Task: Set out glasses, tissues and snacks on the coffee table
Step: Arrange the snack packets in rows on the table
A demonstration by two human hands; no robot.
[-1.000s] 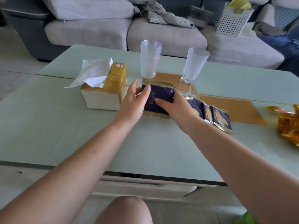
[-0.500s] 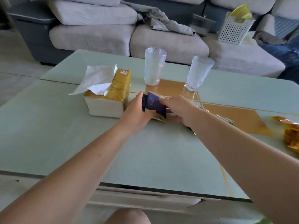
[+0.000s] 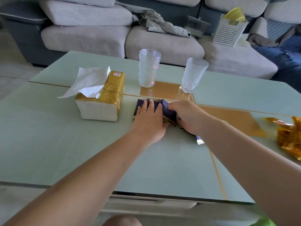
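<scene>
Several purple snack packets [image 3: 168, 110] lie bunched at the middle of the pale green coffee table [image 3: 65, 144]. My left hand [image 3: 149, 121] rests flat on the left packets, fingers spread. My right hand [image 3: 187, 117] pinches one packet tilted on edge against the others; another packet's end [image 3: 200, 141] pokes out under my right wrist. Two clear glasses [image 3: 149, 70] [image 3: 193, 75] stand just behind the packets. A gold-wrapped tissue pack [image 3: 104, 97] with a tissue pulled up sits to the left.
An orange crinkled snack bag [image 3: 290, 137] lies at the table's right edge. Behind the table stands a grey sofa [image 3: 162, 41] with a white basket [image 3: 229, 31], a clear container [image 3: 196, 26] and crumpled cloth. A person's jeans-clad legs [image 3: 286, 62] are at the far right.
My hands have pushed the spread purple packets together toward the middle. The left hand went from gripping a packet to lying flat on them; the right now holds one on edge.
</scene>
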